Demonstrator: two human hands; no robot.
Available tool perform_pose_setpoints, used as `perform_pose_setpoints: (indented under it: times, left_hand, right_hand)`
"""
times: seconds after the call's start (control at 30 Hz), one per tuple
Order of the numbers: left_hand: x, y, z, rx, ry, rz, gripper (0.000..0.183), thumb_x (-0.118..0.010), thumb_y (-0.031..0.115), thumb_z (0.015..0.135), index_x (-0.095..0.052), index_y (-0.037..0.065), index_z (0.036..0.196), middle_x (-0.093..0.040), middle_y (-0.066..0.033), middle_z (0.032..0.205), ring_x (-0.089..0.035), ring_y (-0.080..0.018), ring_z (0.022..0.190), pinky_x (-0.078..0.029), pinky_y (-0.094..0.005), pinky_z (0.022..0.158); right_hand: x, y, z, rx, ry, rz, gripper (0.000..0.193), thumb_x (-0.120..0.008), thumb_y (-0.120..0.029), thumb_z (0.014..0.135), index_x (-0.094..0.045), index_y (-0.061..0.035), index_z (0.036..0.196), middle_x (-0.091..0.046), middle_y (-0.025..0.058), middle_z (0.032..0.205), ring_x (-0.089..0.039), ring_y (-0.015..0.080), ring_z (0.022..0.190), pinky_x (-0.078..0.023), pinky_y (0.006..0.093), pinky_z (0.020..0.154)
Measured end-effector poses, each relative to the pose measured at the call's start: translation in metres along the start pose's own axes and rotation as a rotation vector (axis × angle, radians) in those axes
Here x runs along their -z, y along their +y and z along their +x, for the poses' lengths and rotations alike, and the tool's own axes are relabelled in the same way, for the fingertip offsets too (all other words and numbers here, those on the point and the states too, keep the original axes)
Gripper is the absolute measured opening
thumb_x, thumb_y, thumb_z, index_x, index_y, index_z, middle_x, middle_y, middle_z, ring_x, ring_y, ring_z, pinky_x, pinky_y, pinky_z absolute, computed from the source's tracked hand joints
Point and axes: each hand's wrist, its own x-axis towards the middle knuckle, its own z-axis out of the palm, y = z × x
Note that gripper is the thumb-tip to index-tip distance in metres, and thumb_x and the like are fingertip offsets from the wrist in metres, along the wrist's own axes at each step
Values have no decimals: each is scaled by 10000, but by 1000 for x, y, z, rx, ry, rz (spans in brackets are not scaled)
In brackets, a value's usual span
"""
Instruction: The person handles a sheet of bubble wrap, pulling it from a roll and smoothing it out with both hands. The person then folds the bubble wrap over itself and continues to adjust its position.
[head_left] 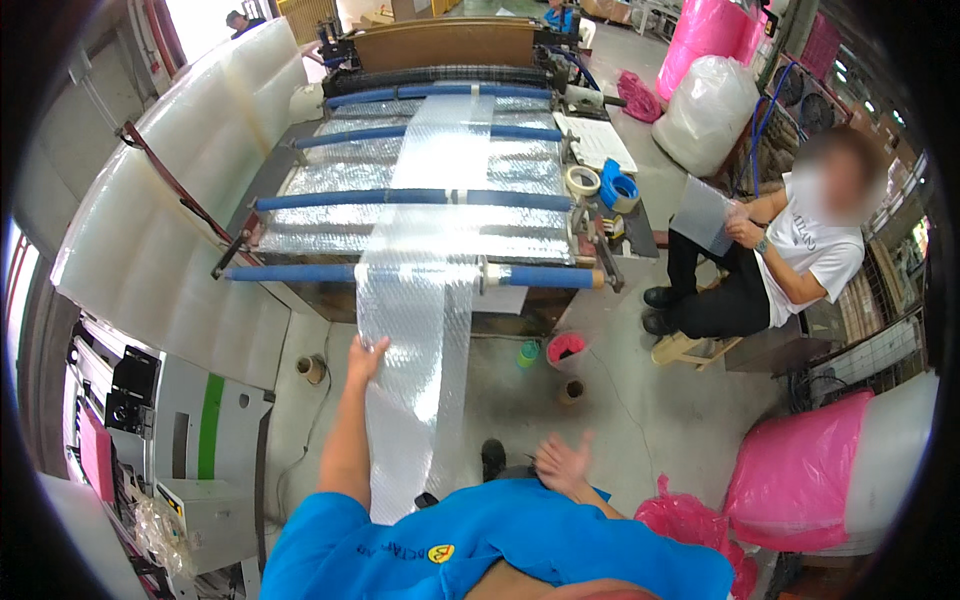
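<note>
Apparently tending run-out of clear bubble-wrap strip, draping over front blue roller and hanging below it. Pinching strip's left edge below roller with left hand, seemingly thumb on top; spreading right hand empty, well below roller. Next, probably calling for taking right edge below roller, pulling evenly.

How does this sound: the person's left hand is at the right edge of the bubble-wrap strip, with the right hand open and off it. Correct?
Not quite: the head view shows the left hand at the left edge of the bubble-wrap strip, with the right hand open and off it.
</note>
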Motion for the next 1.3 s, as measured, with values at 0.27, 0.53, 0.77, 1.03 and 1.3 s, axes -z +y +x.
perform_pose_setpoints:
  times: [0.27, 0.53, 0.77, 1.03, 1.3]
  left_hand:
    - [1, -1, -8, 137, -51, -66, 542, -700, 380, 629, -527, -30, 938, -594, -132, 876, -565, -197, 795, -432, -308, 710]
    - [1, -9, -8, 196, -110, -82, 564, -687, 388, 644, -523, -32, 981, -578, -123, 910, -548, -202, 827, -426, -306, 729]
    - [-1, -18, -32, 274, -181, -176, 524, -709, 317, 641, -508, -4, 1004, -575, -94, 917, -547, -185, 808, -432, -295, 712]
    - [12, -38, -71, 284, -137, -249, 460, -702, 242, 666, -471, -11, 974, -569, -88, 853, -538, -150, 723, -444, -273, 649]
    - [30, -37, -76, 340, -185, -374, 379, -687, 252, 682, -523, -6, 906, -580, -68, 806, -539, -137, 699, -448, -264, 627]
  right_hand:
    - [14, -13, -42, 76, -242, 9, 714, -295, -725, 688, -513, -46, 718, -322, 23, 495, -279, 97, 440, -217, 230, 381]
    - [-9, 2, 13, -42, -301, 71, 750, -292, -754, 649, -495, -35, 712, -343, 23, 537, -279, 99, 457, -210, 223, 377]
    - [1, 8, 29, 10, -292, 25, 718, -344, -730, 655, -483, -26, 694, -293, 3, 480, -258, 95, 431, -203, 214, 378]
    - [17, 10, -29, 58, -309, 91, 680, -338, -713, 678, -480, -48, 687, -303, 15, 492, -263, 98, 433, -203, 224, 373]
    - [0, 25, -3, -22, -256, 29, 666, -369, -705, 676, -454, -45, 691, -282, 11, 490, -258, 100, 430, -195, 232, 365]
